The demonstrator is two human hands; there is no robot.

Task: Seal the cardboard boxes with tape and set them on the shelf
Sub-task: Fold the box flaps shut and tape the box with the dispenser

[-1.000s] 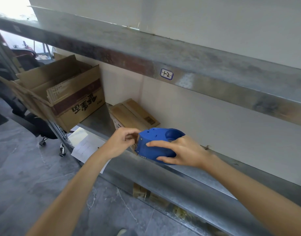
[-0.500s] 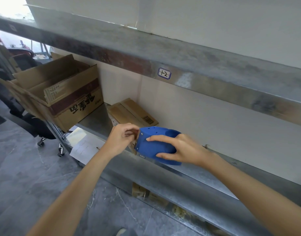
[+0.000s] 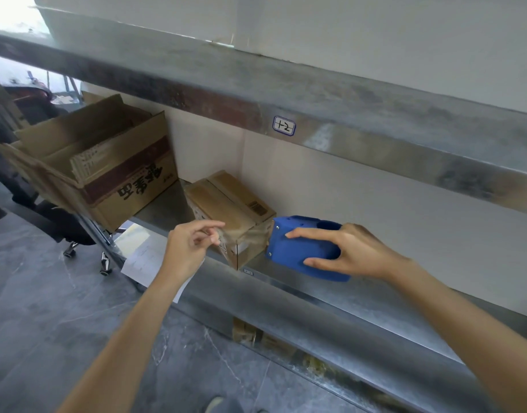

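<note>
A small closed cardboard box [image 3: 226,201] sits on the metal shelf [image 3: 360,296], its near corner at the shelf's front edge. My right hand [image 3: 348,248] grips a blue tape dispenser [image 3: 301,248] just right of the box. A clear strip of tape [image 3: 241,234] stretches from the dispenser leftward across the front of the box. My left hand [image 3: 190,245] pinches the free end of that strip between thumb and fingers, in front of the box's left side.
A large open cardboard box [image 3: 107,171] with printed characters stands on the shelf's left end. An upper shelf [image 3: 316,108] with a label [image 3: 283,126] hangs overhead. A sheet of paper [image 3: 143,263] and an office chair [image 3: 62,228] are on the grey floor.
My hands were together at the dispenser's mouth. They have drawn apart, left hand going left and right hand going right, and a strip of tape now spans the gap.
</note>
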